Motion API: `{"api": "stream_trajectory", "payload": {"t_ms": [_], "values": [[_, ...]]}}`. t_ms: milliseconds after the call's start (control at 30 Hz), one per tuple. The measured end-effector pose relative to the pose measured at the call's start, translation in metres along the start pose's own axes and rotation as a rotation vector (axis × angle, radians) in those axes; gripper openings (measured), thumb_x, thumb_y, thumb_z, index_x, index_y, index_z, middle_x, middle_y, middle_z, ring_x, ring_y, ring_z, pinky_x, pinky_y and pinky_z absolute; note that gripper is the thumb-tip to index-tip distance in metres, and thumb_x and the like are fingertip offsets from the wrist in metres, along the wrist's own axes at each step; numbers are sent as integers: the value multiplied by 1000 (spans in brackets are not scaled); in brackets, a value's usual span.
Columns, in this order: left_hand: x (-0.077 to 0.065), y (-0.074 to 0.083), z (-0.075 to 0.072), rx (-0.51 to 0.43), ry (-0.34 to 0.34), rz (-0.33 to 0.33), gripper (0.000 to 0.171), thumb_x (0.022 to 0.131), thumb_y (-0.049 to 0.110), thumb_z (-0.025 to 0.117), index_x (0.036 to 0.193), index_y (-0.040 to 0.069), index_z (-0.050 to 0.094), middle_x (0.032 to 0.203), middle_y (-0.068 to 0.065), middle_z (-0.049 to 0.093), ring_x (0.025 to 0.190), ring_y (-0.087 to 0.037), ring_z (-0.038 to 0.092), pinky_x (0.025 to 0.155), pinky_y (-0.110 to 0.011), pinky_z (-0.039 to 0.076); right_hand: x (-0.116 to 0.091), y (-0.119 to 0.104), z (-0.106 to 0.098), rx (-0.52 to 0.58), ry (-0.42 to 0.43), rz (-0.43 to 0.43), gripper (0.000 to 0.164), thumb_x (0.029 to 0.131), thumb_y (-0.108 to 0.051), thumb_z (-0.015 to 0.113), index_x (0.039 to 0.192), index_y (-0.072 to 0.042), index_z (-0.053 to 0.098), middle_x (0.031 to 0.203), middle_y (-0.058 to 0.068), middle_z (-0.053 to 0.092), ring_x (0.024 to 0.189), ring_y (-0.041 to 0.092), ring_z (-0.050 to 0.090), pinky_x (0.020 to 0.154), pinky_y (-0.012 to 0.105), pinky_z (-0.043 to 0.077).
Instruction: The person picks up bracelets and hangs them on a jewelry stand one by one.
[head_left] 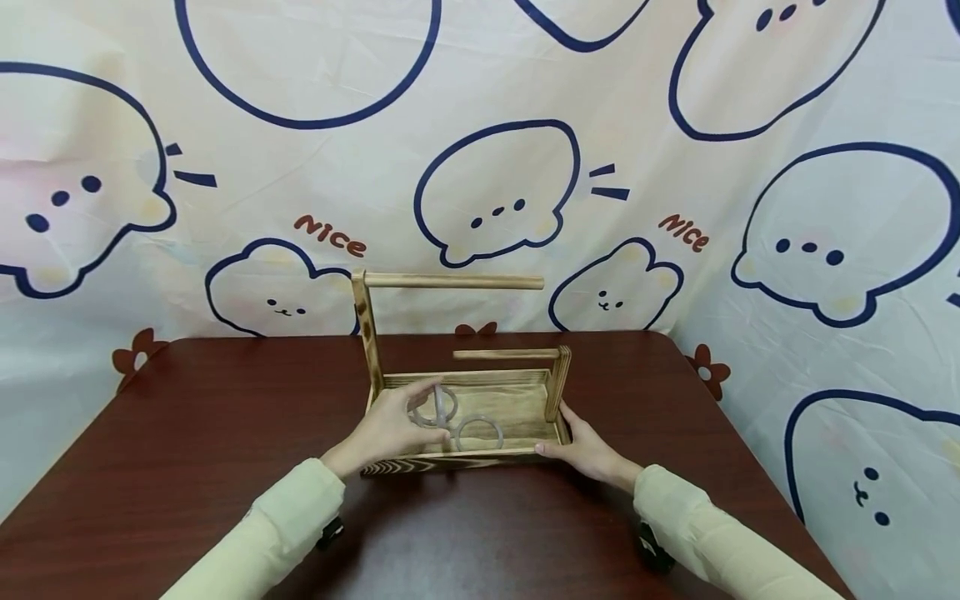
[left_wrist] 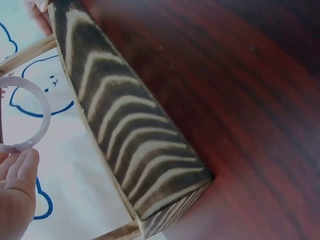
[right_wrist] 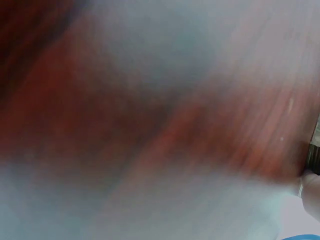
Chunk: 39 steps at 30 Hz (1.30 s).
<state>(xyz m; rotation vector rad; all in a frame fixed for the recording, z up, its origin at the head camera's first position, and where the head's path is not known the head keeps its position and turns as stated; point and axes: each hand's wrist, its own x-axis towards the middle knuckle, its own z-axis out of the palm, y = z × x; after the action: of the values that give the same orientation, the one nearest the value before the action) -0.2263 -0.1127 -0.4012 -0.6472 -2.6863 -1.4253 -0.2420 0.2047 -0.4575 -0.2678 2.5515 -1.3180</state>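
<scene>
A wooden jewelry stand [head_left: 517,408] with a tray-like base and two horizontal bars sits on the table. My left hand [head_left: 386,429] pinches a pale translucent bangle [head_left: 440,406] between thumb and fingers, above the left part of the tray. That bangle [left_wrist: 46,115] shows clearly at the fingertips in the left wrist view. Another bangle [head_left: 480,418] is in the tray, just right of the left hand. With thumb on the front edge and fingers at the side, my right hand [head_left: 588,450] grips the stand's right end. In the right wrist view only part of the thumb [right_wrist: 311,192] shows.
A long upper bar [head_left: 457,282] rises on a post at the stand's left end. The shorter, lower bar [head_left: 506,354] reaches inward from the right post. Behind the dark red-brown table [head_left: 247,392] hangs a cartoon-printed cloth [head_left: 495,192].
</scene>
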Motion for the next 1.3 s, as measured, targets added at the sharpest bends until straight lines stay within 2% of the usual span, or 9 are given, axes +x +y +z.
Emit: {"api": "stream_trajectory", "payload": {"t_ms": [67, 233, 333, 533, 1033, 1300], "values": [[2, 1, -4, 0, 9, -1, 78, 69, 23, 81, 136, 11, 45, 132, -16, 51, 117, -32, 53, 94, -42, 44, 0, -1, 0, -1, -4, -5, 101, 79, -37, 70, 148, -6, 3, 153, 16, 7, 140, 32, 6, 108, 54, 17], [7, 1, -9, -31, 32, 0, 77, 70, 20, 80, 137, 9, 44, 133, -15, 50, 118, -28, 52, 95, -40, 43, 1, 0, 0, -12, -4, -7, 101, 79, -38, 70, 148, -7, 2, 153, 16, 7, 140, 32, 6, 108, 54, 17], [11, 1, -10, -49, 44, 0, 77, 69, 23, 80, 136, 9, 44, 132, -16, 51, 118, -29, 52, 94, -41, 43, 1, 1, -1, -20, -1, -11, 101, 79, -38, 70, 148, -7, 2, 153, 16, 7, 140, 33, 7, 108, 54, 17], [21, 5, -16, -19, 71, -27, 76, 71, 25, 79, 137, 14, 44, 133, -16, 50, 117, -30, 53, 94, -45, 43, 2, 1, -2, -19, -1, -11, 102, 79, -39, 70, 148, -6, 3, 153, 16, 7, 140, 32, 7, 108, 54, 17], [56, 18, -28, 19, -46, -58, 77, 73, 32, 76, 139, 16, 39, 141, -12, 42, 126, -27, 45, 100, -38, 39, 0, 3, -1, 2, -7, -8, 101, 79, -37, 70, 148, -6, 2, 153, 16, 6, 140, 32, 5, 108, 54, 17], [69, 24, -26, 47, -76, -10, 76, 71, 33, 78, 136, 17, 44, 139, -5, 45, 126, -24, 45, 101, -37, 38, 0, 1, -2, -11, -6, -3, 103, 78, -41, 70, 148, -7, 2, 153, 15, 7, 140, 31, 6, 109, 53, 17]]}}
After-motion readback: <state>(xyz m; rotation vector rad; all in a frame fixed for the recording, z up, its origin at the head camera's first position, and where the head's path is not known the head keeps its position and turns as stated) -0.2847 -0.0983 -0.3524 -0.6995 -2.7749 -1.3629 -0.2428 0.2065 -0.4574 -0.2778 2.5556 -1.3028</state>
